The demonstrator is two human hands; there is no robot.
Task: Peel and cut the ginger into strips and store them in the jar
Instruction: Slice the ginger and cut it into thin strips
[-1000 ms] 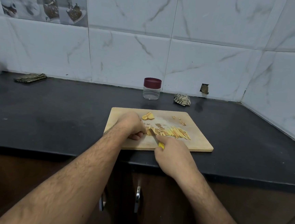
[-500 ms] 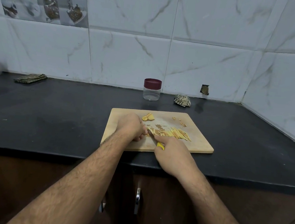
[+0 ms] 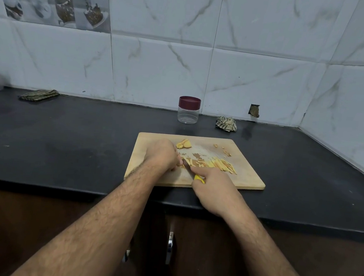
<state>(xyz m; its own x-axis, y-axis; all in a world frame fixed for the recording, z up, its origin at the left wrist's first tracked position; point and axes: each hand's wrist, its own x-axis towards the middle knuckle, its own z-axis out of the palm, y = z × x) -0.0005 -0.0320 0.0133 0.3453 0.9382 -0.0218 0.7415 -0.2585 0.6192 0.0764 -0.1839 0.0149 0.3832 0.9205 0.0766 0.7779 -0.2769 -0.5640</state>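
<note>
A wooden cutting board (image 3: 245, 178) lies on the black counter. My left hand (image 3: 161, 154) curls over a small ginger piece at the board's left middle; the piece is mostly hidden under the fingers. My right hand (image 3: 213, 188) grips a yellow-handled knife (image 3: 199, 178), forefinger laid along the blade, whose tip meets the ginger beside my left fingers. A pile of cut ginger strips (image 3: 218, 164) spreads to the right of the blade. A peeled ginger chunk (image 3: 183, 144) sits at the board's far side. The clear jar with a maroon lid (image 3: 188, 110) stands closed behind the board.
Small peel scraps (image 3: 225, 150) lie at the board's far right. A crumpled cloth (image 3: 226, 124) sits right of the jar, a folded cloth (image 3: 39, 95) at the far left by the wall. The counter's front edge runs just below the board.
The knife blade has shifted slightly left toward my left fingers while cutting. Both hands stay in almost the same place on the board.
</note>
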